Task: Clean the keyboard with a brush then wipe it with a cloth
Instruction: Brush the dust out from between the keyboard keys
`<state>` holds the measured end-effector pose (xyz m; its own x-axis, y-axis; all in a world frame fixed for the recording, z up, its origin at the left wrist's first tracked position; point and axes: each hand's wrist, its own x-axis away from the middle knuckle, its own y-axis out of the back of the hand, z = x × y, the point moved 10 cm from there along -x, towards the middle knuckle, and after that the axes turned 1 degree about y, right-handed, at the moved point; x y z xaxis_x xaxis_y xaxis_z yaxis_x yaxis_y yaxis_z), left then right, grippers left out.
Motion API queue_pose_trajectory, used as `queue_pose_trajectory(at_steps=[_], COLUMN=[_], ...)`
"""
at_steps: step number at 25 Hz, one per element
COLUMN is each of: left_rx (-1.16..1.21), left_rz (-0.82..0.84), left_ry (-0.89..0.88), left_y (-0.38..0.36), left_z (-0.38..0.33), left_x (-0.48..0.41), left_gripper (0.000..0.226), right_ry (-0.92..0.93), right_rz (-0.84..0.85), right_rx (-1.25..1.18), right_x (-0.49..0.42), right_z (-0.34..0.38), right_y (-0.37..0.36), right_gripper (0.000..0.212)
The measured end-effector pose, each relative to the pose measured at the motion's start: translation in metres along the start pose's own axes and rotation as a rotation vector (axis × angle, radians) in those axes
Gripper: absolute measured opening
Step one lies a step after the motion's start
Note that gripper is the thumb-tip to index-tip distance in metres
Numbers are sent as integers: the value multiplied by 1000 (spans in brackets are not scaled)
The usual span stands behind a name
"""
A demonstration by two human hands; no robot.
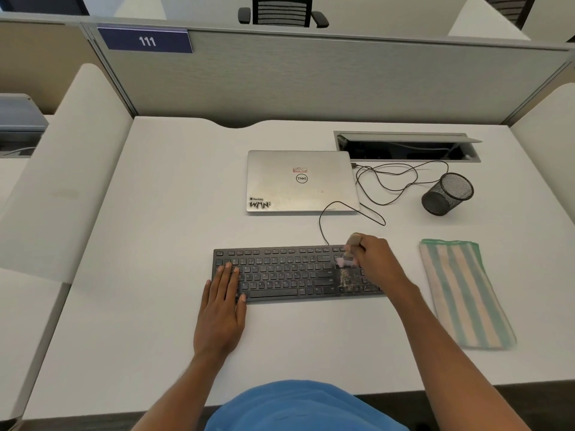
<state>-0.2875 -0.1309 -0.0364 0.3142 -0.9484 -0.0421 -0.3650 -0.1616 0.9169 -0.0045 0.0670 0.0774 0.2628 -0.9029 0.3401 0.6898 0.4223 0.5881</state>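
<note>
A black keyboard [286, 272] lies on the white desk [155, 244], with pale crumbs scattered over its right part. My right hand [378, 259] grips a small wooden-handled brush [350, 251], blurred, whose bristles touch the keys at the keyboard's upper right. My left hand [222, 293] lies flat with straight fingers on the keyboard's left end. A folded cloth [463, 293] with green and cream stripes lies on the desk to the right of the keyboard.
A closed silver laptop [301, 181] sits behind the keyboard, with a black cable [389, 181] looping to its right. A black mesh cup [446, 194] stands at the back right, near an open cable hatch [407, 147]. Grey partitions enclose the desk.
</note>
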Motion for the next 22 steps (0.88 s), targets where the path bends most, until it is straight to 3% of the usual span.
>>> queue_pose_trajectory(at_steps=[3,9,12,15,17,22], left_rx=[-1,3,4,8,12,19], left_rz=[1,1,2,2,2,2], left_ry=[5,5,2,1,5,6], left_y=[0,1,0,1,1,1], left_z=[1,0,1,1,1,1], left_x=[-1,0,0,0,-1,0], left_gripper=[62,62,62,62,62,62], right_ry=[42,28,-72,26,54,59], right_rz=[-58,56,-30,-250,-365,-283], right_rx=[-34,-104,-160,83,89,12], right_x=[-1,-4,-9,-10,-14,-17], right_z=[10,9,-15,-4,4,17], right_y=[8,-29,-3,38,49,11], right_gripper=[19,20,21,25,27,23])
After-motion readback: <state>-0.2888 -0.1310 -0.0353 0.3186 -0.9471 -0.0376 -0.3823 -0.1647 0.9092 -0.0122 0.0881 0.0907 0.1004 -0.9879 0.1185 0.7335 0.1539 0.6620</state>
